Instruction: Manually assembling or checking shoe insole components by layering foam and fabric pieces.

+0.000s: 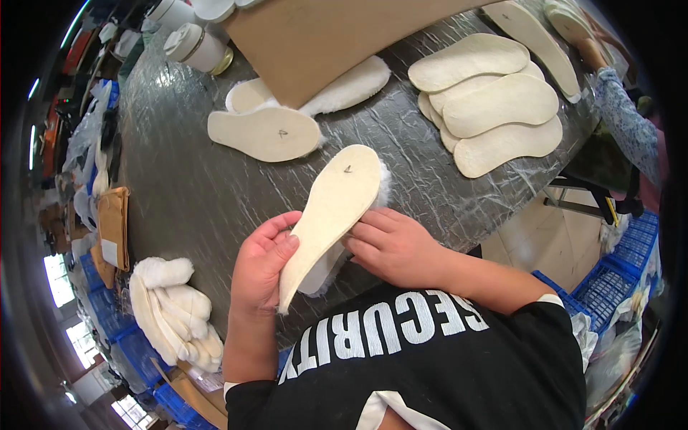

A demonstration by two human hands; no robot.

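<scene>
A cream insole (335, 190) with white fluffy lining showing along its far edge is held tilted up in front of me. My left hand (264, 261) grips its narrow end, thumb on the smooth face. At the right edge, my right hand (390, 244) has its fingers curled against the insole, their tips hidden behind it. Below the held insole, a second pale, furry-edged piece (320, 276) shows partly; I cannot tell whether it is held. Just beyond lies another insole (265, 134), smooth side up with a small dark mark.
Several flat cream insoles (502, 106) are stacked at the right. A cardboard piece (315, 43) covers part of a fluffy insole (351, 86) at the back. White fleecy insoles (172, 312) are piled left. White jars (195, 49) stand far left. Another person's sleeved arm (627, 118) reaches in at far right.
</scene>
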